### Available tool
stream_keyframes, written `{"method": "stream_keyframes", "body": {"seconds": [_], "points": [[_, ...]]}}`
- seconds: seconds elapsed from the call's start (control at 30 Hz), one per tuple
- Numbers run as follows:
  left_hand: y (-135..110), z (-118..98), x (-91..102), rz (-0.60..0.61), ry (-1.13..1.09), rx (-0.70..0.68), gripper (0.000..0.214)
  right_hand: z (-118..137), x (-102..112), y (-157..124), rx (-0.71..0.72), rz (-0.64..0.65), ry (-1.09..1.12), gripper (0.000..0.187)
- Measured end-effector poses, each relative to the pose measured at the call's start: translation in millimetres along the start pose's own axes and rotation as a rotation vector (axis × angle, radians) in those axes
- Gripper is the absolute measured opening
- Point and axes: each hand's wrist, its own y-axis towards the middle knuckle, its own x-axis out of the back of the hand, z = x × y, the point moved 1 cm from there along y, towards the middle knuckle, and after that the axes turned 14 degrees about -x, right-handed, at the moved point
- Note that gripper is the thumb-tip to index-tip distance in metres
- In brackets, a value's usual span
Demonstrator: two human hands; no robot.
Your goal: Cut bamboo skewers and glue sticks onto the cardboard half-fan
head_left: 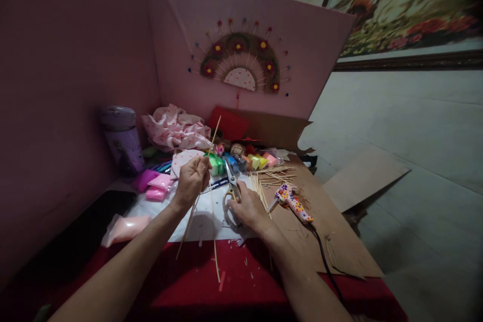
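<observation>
My left hand [193, 181] is closed around a thin wooden skewer [215, 133], whose upper end points up past my fist. A second skewer [214, 231] lies below it, running from the white sheet [156, 211] over the red cloth. My right hand [251, 207] grips a pair of scissors [233, 188] by its pale handles, the blades pointing up and away from me. Beside the right hand, several loose skewers [277, 177] are spread on brown cardboard. A floral-patterned glue gun [294, 202] lies to the right with its black cord trailing toward me.
Coloured clay packets [256, 162] line the back, with pink packets [156, 192] and a peach packet [130, 227] at left. A purple bottle [123, 141] stands beside crumpled dotted fabric [175, 128]. Behind, a decorated fan shape [239, 63] hangs on a pink board [302, 60].
</observation>
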Motion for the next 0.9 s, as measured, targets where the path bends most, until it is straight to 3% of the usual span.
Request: {"method": "stream_keyframes", "body": {"seconds": [0.63, 0.9], "points": [[-2.7, 2.6, -4.3, 0.04, -0.047, 0.066, 0.037, 2.8, 2.2, -6.5, 0.033, 0.002, 0.014, 0.05], [-9.4, 8.7, -10.4, 0.115, 0.074, 0.092, 0.038, 2.5, 2.6, -6.8, 0.045, 0.005, -0.038, 0.058]]}}
